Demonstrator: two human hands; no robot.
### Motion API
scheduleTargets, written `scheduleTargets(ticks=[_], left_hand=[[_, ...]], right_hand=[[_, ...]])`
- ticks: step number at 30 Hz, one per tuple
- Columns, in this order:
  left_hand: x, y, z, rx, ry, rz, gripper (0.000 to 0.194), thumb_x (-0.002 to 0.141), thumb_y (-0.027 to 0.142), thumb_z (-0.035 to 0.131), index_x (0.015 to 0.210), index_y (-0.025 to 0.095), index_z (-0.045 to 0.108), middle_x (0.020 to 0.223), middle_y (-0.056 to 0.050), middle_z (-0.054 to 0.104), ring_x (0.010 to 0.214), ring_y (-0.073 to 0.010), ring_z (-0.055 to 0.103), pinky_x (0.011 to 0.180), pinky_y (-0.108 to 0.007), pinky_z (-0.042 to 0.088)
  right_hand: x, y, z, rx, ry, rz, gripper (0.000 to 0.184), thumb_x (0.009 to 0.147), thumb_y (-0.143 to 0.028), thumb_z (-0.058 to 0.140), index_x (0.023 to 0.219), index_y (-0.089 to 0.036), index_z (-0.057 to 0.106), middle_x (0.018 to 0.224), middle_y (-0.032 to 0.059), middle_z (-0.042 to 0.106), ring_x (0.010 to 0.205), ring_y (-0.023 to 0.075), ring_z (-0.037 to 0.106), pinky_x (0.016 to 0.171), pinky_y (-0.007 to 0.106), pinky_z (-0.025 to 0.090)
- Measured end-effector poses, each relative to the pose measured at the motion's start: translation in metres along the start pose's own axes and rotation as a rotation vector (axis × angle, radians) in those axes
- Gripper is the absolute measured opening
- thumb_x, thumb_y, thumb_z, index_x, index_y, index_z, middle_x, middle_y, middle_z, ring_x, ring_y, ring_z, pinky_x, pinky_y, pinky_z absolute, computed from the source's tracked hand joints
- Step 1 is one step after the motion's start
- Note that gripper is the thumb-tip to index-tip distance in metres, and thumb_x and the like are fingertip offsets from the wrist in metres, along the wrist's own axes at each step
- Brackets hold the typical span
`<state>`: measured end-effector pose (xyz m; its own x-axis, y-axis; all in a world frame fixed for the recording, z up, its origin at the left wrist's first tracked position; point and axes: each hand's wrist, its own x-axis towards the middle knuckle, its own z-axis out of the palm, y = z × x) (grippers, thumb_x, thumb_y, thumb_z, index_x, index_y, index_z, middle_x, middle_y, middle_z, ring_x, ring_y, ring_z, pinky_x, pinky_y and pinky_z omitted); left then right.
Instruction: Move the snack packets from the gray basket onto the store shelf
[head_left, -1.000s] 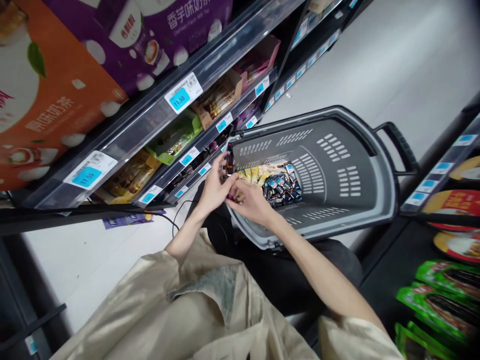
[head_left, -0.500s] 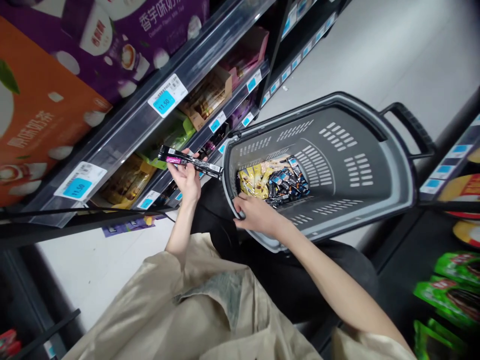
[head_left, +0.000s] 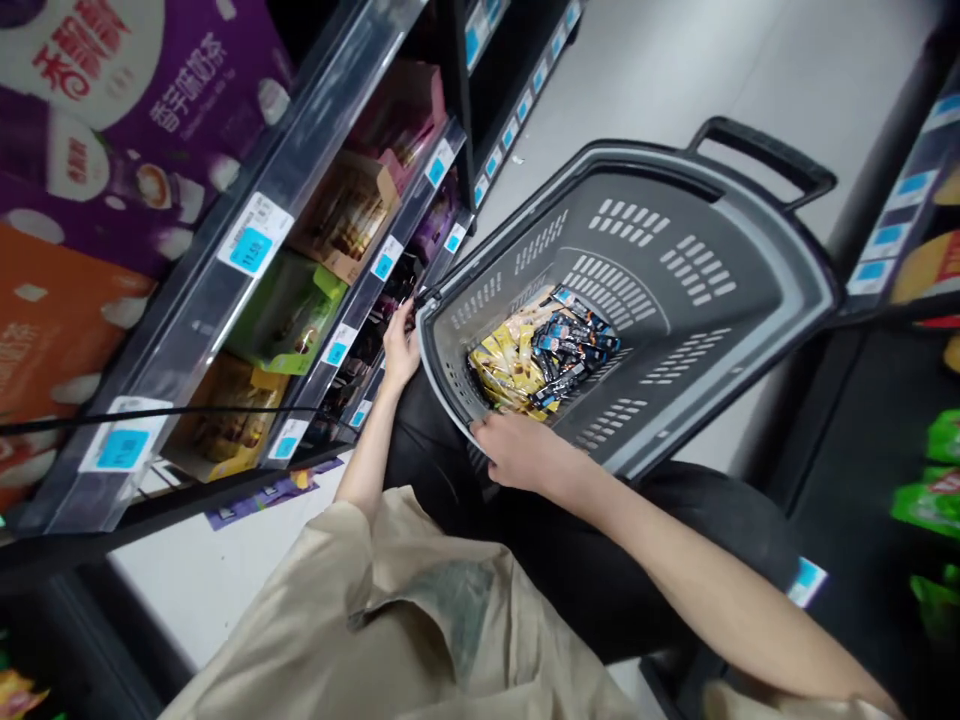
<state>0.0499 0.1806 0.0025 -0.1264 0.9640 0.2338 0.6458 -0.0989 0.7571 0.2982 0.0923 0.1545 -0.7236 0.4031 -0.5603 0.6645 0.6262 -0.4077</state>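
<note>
My right hand [head_left: 517, 450] is closed over the near rim of a grey plastic shopping basket [head_left: 750, 235] that rests tilted on my lap. Inside lie yellow packets [head_left: 502, 365] and black-and-blue sachets [head_left: 574, 345]. My left hand [head_left: 401, 345] reaches past the basket's left corner into the lowest shelf [head_left: 375, 330], among dark packets. Its fingertips are hidden in the shelf, and I cannot see anything in them.
Shelving on the left carries blue price tags, a green box [head_left: 289, 310], a brown carton [head_left: 345, 210], and big purple [head_left: 112, 120] and orange [head_left: 45, 320] cartons. Green packs [head_left: 937, 480] sit on the right shelving. Pale floor runs between.
My left hand, which held a black-and-pink sachet strip up by the shelves, has dropped to the bottom shelf. The strip is out of sight. My right hand stays on the rim.
</note>
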Motion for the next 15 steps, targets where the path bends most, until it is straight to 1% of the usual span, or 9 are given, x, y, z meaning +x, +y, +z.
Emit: scheduleTargets(ticks=[1, 3, 6, 8, 10, 12, 13, 15], left_hand=[[0.010, -0.004, 0.005, -0.002, -0.032, -0.013, 0.049, 0.099, 0.042, 0.054, 0.140, 0.016, 0.061, 0.138, -0.016, 0.066, 0.128, -0.0277, 0.063, 0.112, -0.040, 0.049], [0.033, -0.011, 0.014, 0.026, -0.019, -0.073, 0.048, 0.096, 0.032, 0.057, 0.140, 0.014, 0.062, 0.138, -0.016, 0.066, 0.131, -0.0283, 0.061, 0.116, -0.040, 0.046], [0.071, -0.015, 0.024, 0.130, 0.018, -0.141, 0.059, 0.089, 0.020, 0.063, 0.147, 0.010, 0.056, 0.140, -0.018, 0.064, 0.131, -0.0284, 0.061, 0.118, -0.038, 0.042], [0.092, -0.014, 0.027, 0.189, 0.011, -0.151, 0.062, 0.089, 0.016, 0.061, 0.150, 0.009, 0.053, 0.141, -0.018, 0.064, 0.132, -0.0280, 0.060, 0.119, -0.036, 0.041], [0.107, -0.015, 0.029, 0.223, -0.011, -0.154, 0.060, 0.092, 0.014, 0.054, 0.152, 0.010, 0.052, 0.143, -0.016, 0.064, 0.136, -0.0269, 0.059, 0.120, -0.034, 0.039], [0.115, -0.020, 0.029, 0.249, -0.035, -0.162, 0.059, 0.096, 0.016, 0.049, 0.155, 0.013, 0.050, 0.148, -0.014, 0.061, 0.142, -0.0264, 0.054, 0.121, -0.035, 0.039], [0.116, -0.025, 0.028, 0.272, -0.043, -0.176, 0.060, 0.097, 0.020, 0.051, 0.157, 0.014, 0.048, 0.153, -0.014, 0.057, 0.146, -0.0273, 0.050, 0.122, -0.037, 0.038], [0.115, -0.039, 0.023, 0.305, -0.086, -0.218, 0.068, 0.096, 0.030, 0.060, 0.160, 0.015, 0.043, 0.160, -0.016, 0.049, 0.152, -0.0317, 0.042, 0.126, -0.045, 0.034]], right_hand=[[-0.001, -0.002, -0.001, 0.015, 0.003, 0.008, 0.038, 0.091, -0.010, 0.059, 0.128, -0.006, 0.066, 0.118, 0.0201, 0.070, 0.112, 0.0319, 0.071, 0.094, 0.038, 0.057], [-0.003, -0.005, -0.004, 0.045, -0.001, 0.028, 0.039, 0.091, -0.007, 0.060, 0.128, -0.007, 0.068, 0.118, 0.0205, 0.070, 0.113, 0.0312, 0.072, 0.094, 0.038, 0.058], [-0.005, -0.008, -0.009, 0.081, 0.007, 0.041, 0.039, 0.089, -0.008, 0.066, 0.128, -0.008, 0.070, 0.119, 0.0213, 0.071, 0.114, 0.0301, 0.072, 0.094, 0.035, 0.058], [-0.005, -0.009, -0.012, 0.092, 0.005, 0.047, 0.040, 0.088, -0.010, 0.070, 0.128, -0.008, 0.071, 0.120, 0.0210, 0.071, 0.113, 0.0294, 0.072, 0.094, 0.033, 0.058], [-0.006, -0.009, -0.014, 0.095, -0.004, 0.048, 0.040, 0.088, -0.011, 0.071, 0.128, -0.008, 0.071, 0.119, 0.0205, 0.072, 0.112, 0.0288, 0.073, 0.093, 0.032, 0.058], [-0.005, -0.008, -0.012, 0.092, -0.005, 0.036, 0.039, 0.088, -0.012, 0.072, 0.127, -0.009, 0.072, 0.120, 0.0200, 0.072, 0.113, 0.0284, 0.072, 0.092, 0.032, 0.057], [-0.005, -0.008, -0.010, 0.087, 0.002, 0.033, 0.038, 0.088, -0.013, 0.072, 0.126, -0.010, 0.072, 0.120, 0.0198, 0.071, 0.113, 0.0281, 0.072, 0.092, 0.031, 0.057], [-0.003, -0.008, -0.004, 0.073, 0.021, 0.039, 0.038, 0.087, -0.014, 0.074, 0.125, -0.010, 0.073, 0.119, 0.0191, 0.071, 0.111, 0.0271, 0.072, 0.089, 0.029, 0.057]])
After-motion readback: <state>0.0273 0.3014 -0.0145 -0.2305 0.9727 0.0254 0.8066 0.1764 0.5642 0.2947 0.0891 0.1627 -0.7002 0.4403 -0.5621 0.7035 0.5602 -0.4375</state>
